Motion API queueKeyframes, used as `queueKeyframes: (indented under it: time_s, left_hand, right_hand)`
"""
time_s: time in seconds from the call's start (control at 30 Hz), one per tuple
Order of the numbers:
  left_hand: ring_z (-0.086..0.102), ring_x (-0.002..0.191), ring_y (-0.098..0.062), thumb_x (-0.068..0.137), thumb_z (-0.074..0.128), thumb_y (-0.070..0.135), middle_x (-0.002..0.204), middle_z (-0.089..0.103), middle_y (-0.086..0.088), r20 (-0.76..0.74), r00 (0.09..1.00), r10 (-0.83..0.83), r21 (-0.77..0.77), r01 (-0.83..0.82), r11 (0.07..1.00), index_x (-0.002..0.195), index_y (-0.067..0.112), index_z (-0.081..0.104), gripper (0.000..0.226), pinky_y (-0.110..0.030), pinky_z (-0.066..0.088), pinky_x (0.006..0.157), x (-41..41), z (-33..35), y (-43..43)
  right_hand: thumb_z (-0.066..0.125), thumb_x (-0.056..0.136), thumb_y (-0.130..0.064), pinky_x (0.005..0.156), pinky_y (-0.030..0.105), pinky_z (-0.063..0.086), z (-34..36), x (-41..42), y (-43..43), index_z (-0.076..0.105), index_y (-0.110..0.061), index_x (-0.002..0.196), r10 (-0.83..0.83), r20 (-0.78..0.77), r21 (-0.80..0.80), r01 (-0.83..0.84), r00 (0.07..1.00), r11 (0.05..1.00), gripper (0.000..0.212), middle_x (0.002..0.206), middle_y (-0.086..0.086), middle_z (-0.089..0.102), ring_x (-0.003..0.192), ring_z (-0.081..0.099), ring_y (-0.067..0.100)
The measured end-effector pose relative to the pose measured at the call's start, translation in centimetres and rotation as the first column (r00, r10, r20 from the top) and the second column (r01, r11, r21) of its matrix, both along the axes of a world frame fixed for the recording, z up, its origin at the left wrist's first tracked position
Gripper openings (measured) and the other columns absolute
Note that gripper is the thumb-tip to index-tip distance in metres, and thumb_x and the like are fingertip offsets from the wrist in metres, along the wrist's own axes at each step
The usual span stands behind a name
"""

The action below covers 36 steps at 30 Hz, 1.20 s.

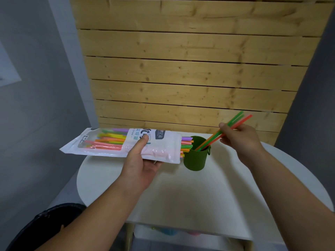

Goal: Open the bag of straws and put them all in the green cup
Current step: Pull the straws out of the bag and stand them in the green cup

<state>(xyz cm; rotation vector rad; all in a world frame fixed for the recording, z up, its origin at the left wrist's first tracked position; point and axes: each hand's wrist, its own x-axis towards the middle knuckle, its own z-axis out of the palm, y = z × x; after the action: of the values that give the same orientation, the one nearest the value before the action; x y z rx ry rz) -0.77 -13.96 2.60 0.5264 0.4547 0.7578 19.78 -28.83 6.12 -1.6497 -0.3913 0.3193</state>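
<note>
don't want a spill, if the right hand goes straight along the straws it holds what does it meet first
Likely the rim of the round dark green plastic cup, where the thin coloured plastic straws in the right hand end, though depth is unclear.

A tall panel of pale pine boards stands upright behind a round white table. The boards run sideways, knotty, with thin dark gaps between them. Grey walls flank the panel on both sides. A white rectangle, cut off by the frame edge, sits on the left wall. Below the tabletop is a white shelf holding blurred blue and pink shapes. A dark rounded object fills the lower left corner. The light is soft and even.
</note>
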Motion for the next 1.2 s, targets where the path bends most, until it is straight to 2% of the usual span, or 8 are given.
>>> queueKeyframes:
  time_s: [0.13,0.23,0.37,0.47,0.57,0.8,1.1,1.2]
  left_hand:
    - [0.074,0.104,-0.028,0.091,0.071,0.014,0.108,0.079,-0.009,0.003,1.000,0.005,-0.010,-0.005,1.000,0.116,0.022,0.064,0.027,-0.056,0.052,0.101,-0.1,0.2,-0.2]
    - [0.074,0.103,-0.029,0.091,0.071,0.013,0.103,0.080,-0.009,0.007,1.000,0.013,-0.016,-0.013,1.000,0.112,0.022,0.064,0.024,-0.057,0.053,0.100,-0.2,0.5,-0.5]
    - [0.074,0.103,-0.028,0.092,0.070,0.014,0.102,0.080,-0.008,-0.005,1.000,0.001,0.014,0.000,1.000,0.112,0.023,0.064,0.023,-0.056,0.053,0.099,-0.3,0.7,-0.6]
    - [0.075,0.103,-0.028,0.092,0.070,0.015,0.108,0.079,-0.009,-0.010,1.000,-0.010,0.048,0.010,0.999,0.120,0.024,0.062,0.031,-0.056,0.054,0.097,-0.2,0.8,-0.6]
    - [0.075,0.104,-0.030,0.091,0.071,0.015,0.110,0.079,-0.009,-0.009,1.000,-0.024,0.065,0.024,0.998,0.119,0.025,0.062,0.030,-0.059,0.053,0.099,-0.1,0.9,-0.8]
    - [0.074,0.105,-0.030,0.092,0.069,0.015,0.112,0.078,-0.010,-0.028,0.999,-0.039,0.082,0.042,0.996,0.118,0.025,0.063,0.029,-0.059,0.053,0.098,-0.2,1.1,-1.1]
    - [0.076,0.098,-0.028,0.093,0.068,0.014,0.101,0.080,-0.007,-0.031,0.999,-0.041,0.086,0.043,0.995,0.114,0.025,0.063,0.024,-0.054,0.057,0.090,-0.6,1.2,-1.0]
    - [0.074,0.103,-0.030,0.092,0.069,0.014,0.100,0.080,-0.009,-0.014,0.999,-0.033,0.048,0.034,0.998,0.113,0.023,0.063,0.023,-0.056,0.055,0.094,-0.8,1.3,-0.9]
  right_hand:
    - [0.068,0.093,-0.023,0.085,0.034,0.058,-0.7,-0.1,-0.3,0.064,0.000,0.120,0.044,-0.001,-0.009,-0.044,0.999,0.999,0.036,0.106,0.012,0.067,0.096,0.068,0.024]
    - [0.069,0.091,-0.030,0.082,0.038,0.060,-1.1,-0.4,-0.5,0.064,0.000,0.118,0.045,-0.026,-0.086,-0.047,0.999,0.995,0.041,0.103,0.014,0.068,0.091,0.068,0.027]
    - [0.064,0.092,-0.046,0.076,0.042,0.061,-1.0,-2.5,-1.3,0.064,-0.002,0.098,0.114,-0.253,-0.290,-0.187,0.961,0.939,0.044,0.089,0.014,0.069,0.074,0.066,0.027]
    - [0.060,0.095,-0.042,0.065,0.033,0.056,-1.0,-4.3,-0.9,0.068,-0.004,0.100,0.225,-0.290,-0.121,-0.269,0.930,0.956,0.040,0.080,0.011,0.065,0.067,0.059,0.021]
    - [0.066,0.093,-0.032,0.062,0.026,0.051,-0.5,-5.6,-0.1,0.072,-0.012,0.106,0.300,-0.178,0.067,-0.293,0.937,0.954,0.025,0.087,0.007,0.068,0.074,0.061,0.016]
    - [0.072,0.088,-0.017,0.062,0.022,0.051,-0.3,-6.7,1.0,0.075,-0.014,0.101,0.296,-0.055,-0.008,-0.297,0.954,0.955,0.014,0.095,0.007,0.074,0.082,0.065,0.016]
    - [0.071,0.090,-0.012,0.057,0.020,0.051,-0.2,-6.4,1.2,0.077,-0.008,0.089,0.331,-0.232,0.082,-0.321,0.915,0.944,0.008,0.089,0.012,0.071,0.077,0.062,0.016]
    - [0.070,0.089,-0.008,0.057,0.020,0.053,0.0,-5.9,0.9,0.076,-0.006,0.090,0.324,-0.261,0.116,-0.304,0.909,0.946,0.007,0.081,0.011,0.069,0.069,0.063,0.013]
